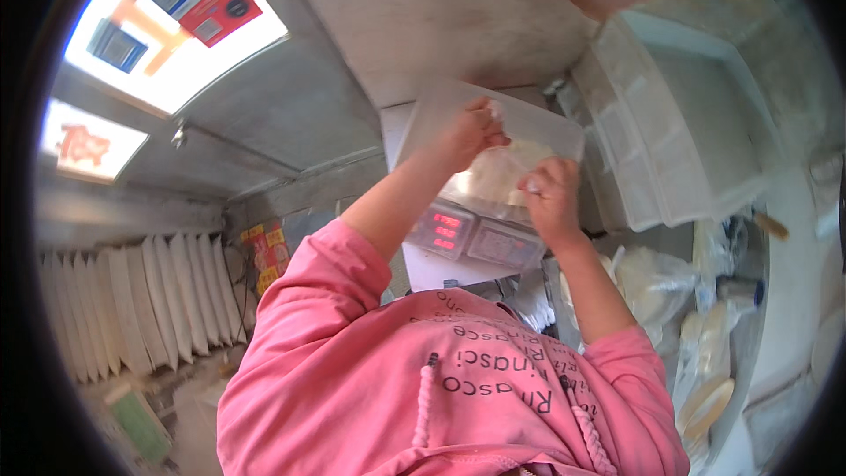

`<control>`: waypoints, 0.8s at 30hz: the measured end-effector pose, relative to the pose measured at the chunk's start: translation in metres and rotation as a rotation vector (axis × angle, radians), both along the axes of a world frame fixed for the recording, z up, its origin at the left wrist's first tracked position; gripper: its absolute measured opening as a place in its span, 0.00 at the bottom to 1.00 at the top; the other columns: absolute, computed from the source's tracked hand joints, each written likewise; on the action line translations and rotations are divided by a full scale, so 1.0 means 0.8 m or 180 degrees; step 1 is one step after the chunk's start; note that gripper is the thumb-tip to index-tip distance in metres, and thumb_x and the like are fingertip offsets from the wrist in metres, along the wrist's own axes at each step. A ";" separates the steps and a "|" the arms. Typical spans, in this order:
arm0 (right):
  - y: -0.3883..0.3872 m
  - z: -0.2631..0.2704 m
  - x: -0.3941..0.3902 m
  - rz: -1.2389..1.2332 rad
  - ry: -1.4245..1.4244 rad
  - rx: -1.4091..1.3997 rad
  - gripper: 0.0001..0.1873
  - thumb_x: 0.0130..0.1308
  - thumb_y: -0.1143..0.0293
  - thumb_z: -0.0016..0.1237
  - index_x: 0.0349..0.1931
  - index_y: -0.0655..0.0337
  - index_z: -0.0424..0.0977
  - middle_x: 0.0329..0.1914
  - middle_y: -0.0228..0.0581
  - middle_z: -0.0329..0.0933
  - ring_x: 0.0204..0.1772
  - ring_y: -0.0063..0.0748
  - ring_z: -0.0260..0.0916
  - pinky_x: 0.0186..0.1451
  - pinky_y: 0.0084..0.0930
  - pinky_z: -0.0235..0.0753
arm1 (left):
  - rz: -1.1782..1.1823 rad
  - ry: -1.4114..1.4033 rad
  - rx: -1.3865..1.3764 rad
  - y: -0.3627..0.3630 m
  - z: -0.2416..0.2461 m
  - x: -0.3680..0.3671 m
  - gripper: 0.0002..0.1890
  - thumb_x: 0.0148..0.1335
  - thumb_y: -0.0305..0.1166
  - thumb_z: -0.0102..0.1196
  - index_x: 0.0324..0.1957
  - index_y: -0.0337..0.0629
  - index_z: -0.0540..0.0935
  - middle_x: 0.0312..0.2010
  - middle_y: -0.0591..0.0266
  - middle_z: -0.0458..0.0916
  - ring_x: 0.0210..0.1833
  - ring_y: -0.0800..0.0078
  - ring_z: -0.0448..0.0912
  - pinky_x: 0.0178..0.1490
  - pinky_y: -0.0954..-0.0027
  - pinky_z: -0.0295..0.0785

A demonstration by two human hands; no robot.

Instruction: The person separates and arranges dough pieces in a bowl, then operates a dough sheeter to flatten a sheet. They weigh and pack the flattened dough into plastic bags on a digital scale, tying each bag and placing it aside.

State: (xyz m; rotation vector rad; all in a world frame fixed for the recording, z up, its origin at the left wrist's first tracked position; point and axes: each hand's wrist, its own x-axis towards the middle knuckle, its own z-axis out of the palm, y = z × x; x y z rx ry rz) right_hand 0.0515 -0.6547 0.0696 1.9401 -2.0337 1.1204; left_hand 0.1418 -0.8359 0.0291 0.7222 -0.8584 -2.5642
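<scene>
A clear plastic bag point(492, 175) with pale contents rests inside a translucent plastic tub point(562, 125). My left hand point(472, 133) is closed around a bunched part of the bag's top, over the far part of the tub. On the near right side, my right hand point(552, 195) pinches another edge of the same bag. Both hands are slightly blurred. Under the tub's near edge shows a digital price scale point(439, 231) with lit red digits and a keypad point(502, 246). What exactly fills the bag cannot be made out.
The scale stands on a white surface point(436, 271). To the right are stacked translucent bins point(661, 125) and plastic bags with pale contents point(654, 277). A row of upright white packets point(152, 297) lines the left. Bright windows point(192, 73) with printed cards are at upper left.
</scene>
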 end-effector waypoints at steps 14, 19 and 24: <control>0.069 -0.070 0.009 -0.0580 -0.0630 0.0595 0.08 0.57 0.68 0.47 0.28 0.65 0.75 0.23 0.50 0.72 0.29 0.50 0.71 0.33 0.39 0.69 | -0.0545 -0.0928 -0.2708 -0.072 -0.065 -0.001 0.14 0.59 0.25 0.43 0.48 0.36 0.71 0.21 0.68 0.66 0.22 0.80 0.68 0.24 0.77 0.62; 0.188 -0.027 0.016 -0.1180 -0.1342 -0.0329 0.15 0.55 0.73 0.49 0.44 0.61 0.67 0.38 0.47 0.69 0.39 0.46 0.69 0.41 0.35 0.69 | 0.1158 -0.1779 -0.6233 -0.005 0.003 -0.019 0.14 0.52 0.21 0.51 0.43 0.41 0.73 0.36 0.58 0.75 0.41 0.63 0.74 0.43 0.66 0.68; 0.351 -0.042 -0.093 -0.3280 -0.1326 -0.0600 0.10 0.54 0.75 0.51 0.37 0.63 0.69 0.36 0.44 0.71 0.40 0.41 0.70 0.45 0.32 0.69 | -0.0669 0.0393 -0.5511 0.253 0.045 -0.076 0.23 0.48 0.22 0.59 0.49 0.38 0.71 0.46 0.55 0.73 0.50 0.60 0.71 0.55 0.62 0.64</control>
